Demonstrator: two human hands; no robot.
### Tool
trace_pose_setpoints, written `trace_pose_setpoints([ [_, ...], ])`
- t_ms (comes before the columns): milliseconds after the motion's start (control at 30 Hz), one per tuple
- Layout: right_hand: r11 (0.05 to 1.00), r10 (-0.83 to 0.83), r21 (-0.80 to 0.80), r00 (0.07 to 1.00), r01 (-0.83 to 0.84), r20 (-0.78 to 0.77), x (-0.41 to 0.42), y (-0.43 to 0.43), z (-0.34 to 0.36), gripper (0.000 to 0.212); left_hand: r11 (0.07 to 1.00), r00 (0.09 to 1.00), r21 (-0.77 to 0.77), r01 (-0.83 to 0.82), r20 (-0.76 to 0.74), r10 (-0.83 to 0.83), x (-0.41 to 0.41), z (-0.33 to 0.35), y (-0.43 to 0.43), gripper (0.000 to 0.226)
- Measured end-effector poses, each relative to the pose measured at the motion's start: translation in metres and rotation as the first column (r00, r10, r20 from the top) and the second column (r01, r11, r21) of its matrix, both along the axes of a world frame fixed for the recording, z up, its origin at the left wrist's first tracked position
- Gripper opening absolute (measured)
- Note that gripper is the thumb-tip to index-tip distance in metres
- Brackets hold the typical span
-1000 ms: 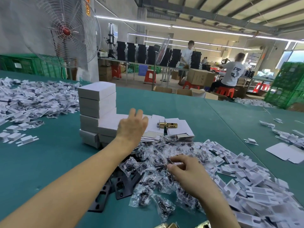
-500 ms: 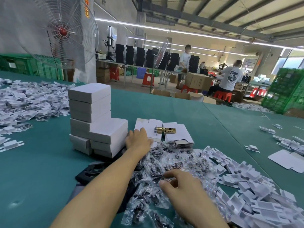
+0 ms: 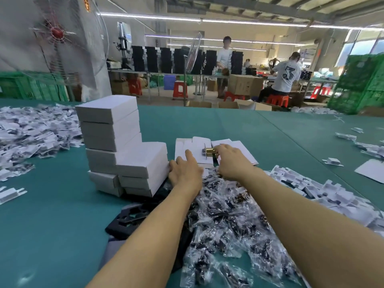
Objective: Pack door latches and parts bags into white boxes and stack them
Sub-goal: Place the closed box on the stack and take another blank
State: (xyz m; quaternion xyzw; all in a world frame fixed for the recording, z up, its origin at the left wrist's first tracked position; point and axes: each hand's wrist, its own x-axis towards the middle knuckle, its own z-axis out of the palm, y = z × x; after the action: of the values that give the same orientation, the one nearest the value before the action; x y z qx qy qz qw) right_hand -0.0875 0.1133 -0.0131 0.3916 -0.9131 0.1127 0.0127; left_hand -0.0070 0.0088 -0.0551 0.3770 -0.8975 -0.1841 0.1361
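Brass door latch lies at twelve o'clock, straight ahead of me, on top of a small heap of flat white cards on the green table. My right hand covers its right end, fingers curled onto the metal in what looks like a pinch, though the fingertips are hidden. My left hand rests spread on the cards just left of the latch, index finger straight and pointing away from me, little-finger side just beside the stack of white boxes at eleven o'clock.

Clear parts bags holding dark pieces are heaped from the centre down to six o'clock, under both forearms. White moulded inserts spread away at three o'clock, and black plates show at seven o'clock.

What could go wrong, as I judge it: the latch is round and smooth, so a shallow pinch could let it roll off the cards. The stack is stepped and uneven, and a nudge from my left hand could topple it. The loose cards may slide under my finger.

Writing: the boxes show no print. A seated person at one o'clock wears a white shirt with a large 3 on the back. Orange characters on a pillar at eleven o'clock are too blurred to read
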Motion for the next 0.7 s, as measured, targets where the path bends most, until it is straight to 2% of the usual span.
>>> trace_pose_setpoints([
  [100,0.999,0.011,-0.036,0.999,-0.012,-0.039,-0.018,-0.014,-0.008,0.068,0.999,0.999,-0.014,0.03,-0.035,-0.03,0.001,-0.005,-0.004,0.064],
  [233,0.997,-0.007,0.075,1.0,0.005,0.022,-0.032,-0.022,-0.022,0.071,1.0,0.995,0.003,0.03,-0.095,-0.03,0.004,-0.005,-0.003,0.066],
  [500,0.997,-0.043,-0.058,0.995,0.048,0.095,-0.037,-0.02,-0.042,0.067,0.996,0.975,0.082,-0.029,-0.219,0.046,0.006,0.0,-0.004,0.085],
  [700,0.998,-0.041,-0.037,0.989,0.047,0.141,-0.036,-0.02,-0.044,0.064,0.998,0.962,-0.064,-0.023,-0.272,0.005,0.002,0.005,0.001,0.06],
])
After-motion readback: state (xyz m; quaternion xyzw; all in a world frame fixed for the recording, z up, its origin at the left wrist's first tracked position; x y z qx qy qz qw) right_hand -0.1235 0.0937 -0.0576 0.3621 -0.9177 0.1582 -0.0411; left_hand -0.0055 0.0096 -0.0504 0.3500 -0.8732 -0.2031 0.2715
